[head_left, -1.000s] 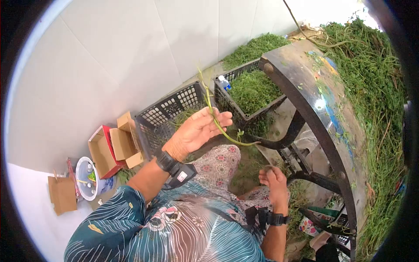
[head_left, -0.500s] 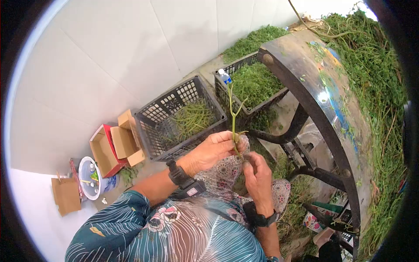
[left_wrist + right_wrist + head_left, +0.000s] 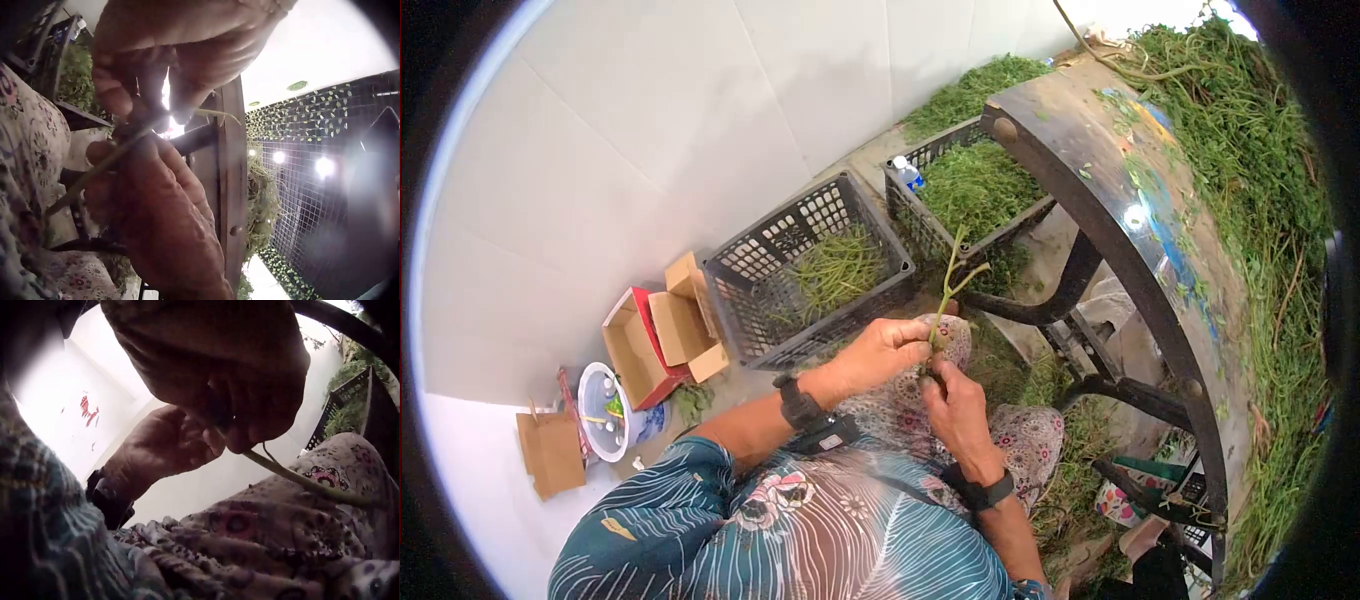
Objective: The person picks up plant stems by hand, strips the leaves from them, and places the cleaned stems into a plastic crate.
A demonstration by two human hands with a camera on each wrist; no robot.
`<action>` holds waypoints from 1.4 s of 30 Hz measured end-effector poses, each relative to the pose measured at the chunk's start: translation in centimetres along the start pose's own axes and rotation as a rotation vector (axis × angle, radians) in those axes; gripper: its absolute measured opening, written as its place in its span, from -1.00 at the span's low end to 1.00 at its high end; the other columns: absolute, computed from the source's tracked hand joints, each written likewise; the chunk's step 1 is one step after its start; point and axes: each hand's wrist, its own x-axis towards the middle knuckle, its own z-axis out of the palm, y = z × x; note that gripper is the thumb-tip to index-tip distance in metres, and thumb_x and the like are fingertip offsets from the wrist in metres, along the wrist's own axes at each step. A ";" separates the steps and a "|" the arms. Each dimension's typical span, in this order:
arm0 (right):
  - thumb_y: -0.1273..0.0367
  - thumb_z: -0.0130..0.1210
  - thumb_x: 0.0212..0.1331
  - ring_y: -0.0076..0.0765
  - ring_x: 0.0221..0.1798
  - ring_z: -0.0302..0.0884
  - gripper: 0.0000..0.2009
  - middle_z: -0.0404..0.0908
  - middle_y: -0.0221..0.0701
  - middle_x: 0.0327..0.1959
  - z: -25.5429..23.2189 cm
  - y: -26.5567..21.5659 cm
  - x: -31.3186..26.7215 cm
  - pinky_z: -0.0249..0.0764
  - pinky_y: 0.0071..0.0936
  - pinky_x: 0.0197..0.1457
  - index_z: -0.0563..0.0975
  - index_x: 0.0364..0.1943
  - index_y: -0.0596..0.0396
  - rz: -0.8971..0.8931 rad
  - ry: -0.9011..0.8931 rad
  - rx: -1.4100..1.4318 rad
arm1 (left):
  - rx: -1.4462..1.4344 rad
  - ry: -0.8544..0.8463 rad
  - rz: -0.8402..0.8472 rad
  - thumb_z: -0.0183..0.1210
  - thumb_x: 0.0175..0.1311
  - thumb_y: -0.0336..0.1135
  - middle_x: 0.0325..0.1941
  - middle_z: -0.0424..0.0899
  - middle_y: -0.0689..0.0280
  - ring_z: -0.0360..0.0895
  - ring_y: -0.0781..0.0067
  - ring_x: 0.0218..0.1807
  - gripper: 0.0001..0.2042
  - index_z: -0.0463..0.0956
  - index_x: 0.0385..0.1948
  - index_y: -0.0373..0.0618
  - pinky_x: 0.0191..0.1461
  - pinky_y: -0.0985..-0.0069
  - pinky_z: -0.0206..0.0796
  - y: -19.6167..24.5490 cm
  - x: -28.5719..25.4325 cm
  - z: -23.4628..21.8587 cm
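Observation:
A forked green plant stem (image 3: 947,290) stands up from between both hands in the head view, close over the lap in patterned trousers. The left hand (image 3: 887,352) pinches it between thumb and fingers. Just below, the right hand (image 3: 960,408) grips its lower end, with the fingertips of both hands close together. In the left wrist view the stem (image 3: 100,165) runs slantwise past the fingers. The right wrist view shows the stem (image 3: 300,479) reaching out from under the curled fingers over the trousers. Its gripped end is hidden by the fingers.
A black crate (image 3: 755,240) holds cut stems (image 3: 838,272). Beside it, another crate (image 3: 908,212) holds leafy greens and a bottle (image 3: 907,174). At right, a metal-topped table (image 3: 1090,150) bears a heap of greens (image 3: 1250,150). Cardboard boxes (image 3: 635,340) and a basin (image 3: 597,412) stand at left.
The left hand has come down and towards the body with the stem. The right hand has risen from the lap to grip the stem's lower end. The leafy tip no longer shows.

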 end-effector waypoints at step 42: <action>0.34 -0.03 0.20 -0.56 -0.40 0.48 -0.82 0.55 -0.40 -0.36 -7.5 1.4 -0.8 0.44 -0.60 -0.35 0.43 -0.19 0.12 0.366 0.202 0.877 | 0.280 0.247 0.012 -0.04 0.24 -0.22 -0.33 0.47 0.41 0.36 0.62 -0.28 -0.72 0.45 -0.18 -0.22 -0.18 0.63 0.26 0.8 0.5 -9.6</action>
